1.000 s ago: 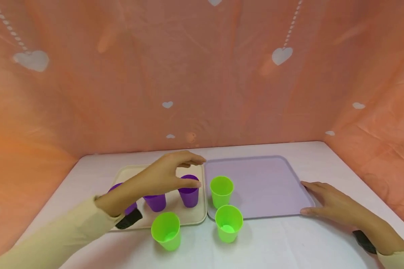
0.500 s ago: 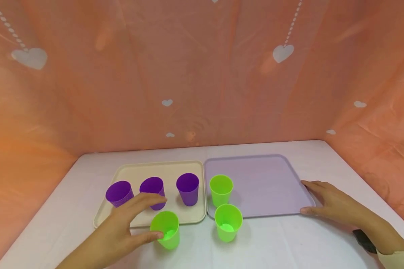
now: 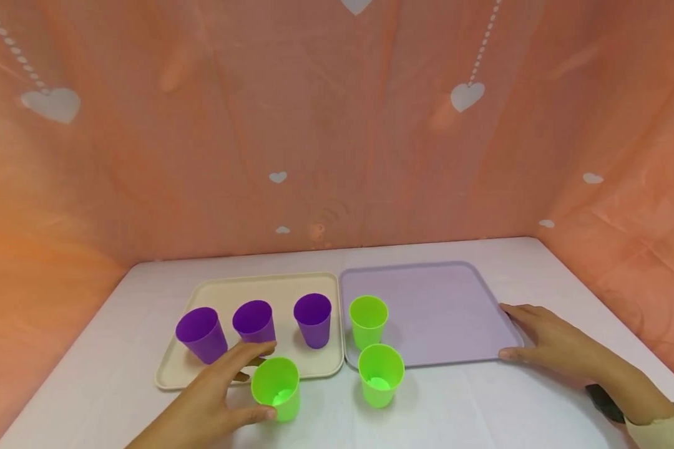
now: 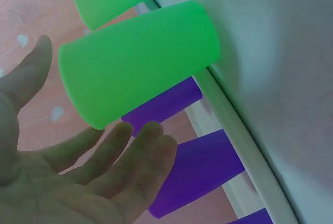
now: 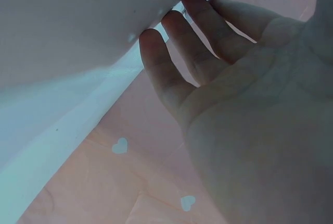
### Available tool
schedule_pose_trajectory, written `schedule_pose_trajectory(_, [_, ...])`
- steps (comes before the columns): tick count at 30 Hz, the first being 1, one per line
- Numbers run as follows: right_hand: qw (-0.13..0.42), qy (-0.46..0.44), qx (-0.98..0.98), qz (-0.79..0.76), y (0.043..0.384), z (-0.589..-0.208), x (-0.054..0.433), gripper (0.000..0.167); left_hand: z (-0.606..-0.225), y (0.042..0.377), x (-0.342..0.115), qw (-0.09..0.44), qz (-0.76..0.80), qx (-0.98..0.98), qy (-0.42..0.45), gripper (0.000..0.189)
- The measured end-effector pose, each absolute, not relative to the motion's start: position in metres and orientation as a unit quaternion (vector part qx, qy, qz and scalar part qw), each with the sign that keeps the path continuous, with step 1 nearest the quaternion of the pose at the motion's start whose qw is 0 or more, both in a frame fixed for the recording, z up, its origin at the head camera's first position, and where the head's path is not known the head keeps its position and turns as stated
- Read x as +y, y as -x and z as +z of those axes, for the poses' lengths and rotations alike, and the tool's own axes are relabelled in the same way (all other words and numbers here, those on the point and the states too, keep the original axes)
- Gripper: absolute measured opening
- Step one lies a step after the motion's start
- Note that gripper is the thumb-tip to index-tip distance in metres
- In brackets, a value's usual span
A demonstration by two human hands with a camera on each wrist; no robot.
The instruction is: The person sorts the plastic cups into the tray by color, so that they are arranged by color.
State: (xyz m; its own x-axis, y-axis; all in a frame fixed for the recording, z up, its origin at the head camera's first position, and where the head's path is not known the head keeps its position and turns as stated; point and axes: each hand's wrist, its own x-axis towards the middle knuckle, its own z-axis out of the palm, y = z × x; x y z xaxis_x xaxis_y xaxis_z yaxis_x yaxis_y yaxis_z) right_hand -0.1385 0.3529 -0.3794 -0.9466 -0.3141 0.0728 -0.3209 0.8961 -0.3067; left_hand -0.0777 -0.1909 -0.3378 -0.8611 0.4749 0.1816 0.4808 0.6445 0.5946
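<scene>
Presumed reaching step: the left grip [image 3: 216,393], spread, brackets the near-left green cup [image 3: 278,383]; closing seems called for next. The right grip [image 3: 547,340], spread, lies against the lilac tray [image 3: 432,312].

A white table [image 3: 455,411] carried two rectangular trays laid side by side toward its far part: a cream tray [image 3: 230,292] on the left and a lilac tray [image 3: 432,312] on the right, just beside it. Nearer, the left green cup [image 3: 278,388] stood upright before the cream tray, and the right green cup [image 3: 380,375] stood upright by the lilac tray's near left corner.
</scene>
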Motion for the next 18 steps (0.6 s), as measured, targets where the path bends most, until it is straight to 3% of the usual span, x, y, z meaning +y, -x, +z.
schedule_pose_trajectory(10, [0.004, -0.160, -0.974, 0.158, 0.1396, -0.3777, 0.3535, 0.094, -0.3395, 0.0805, -0.1934, -0.046, -0.339, -0.907, 0.247, 0.067])
schedule_pose_trajectory(18, [0.004, -0.159, -0.974, 0.161, 0.1401, -0.3785, 0.3534, 0.094, -0.3434, 0.0805, -0.1912, -0.049, -0.364, -0.894, 0.256, 0.076])
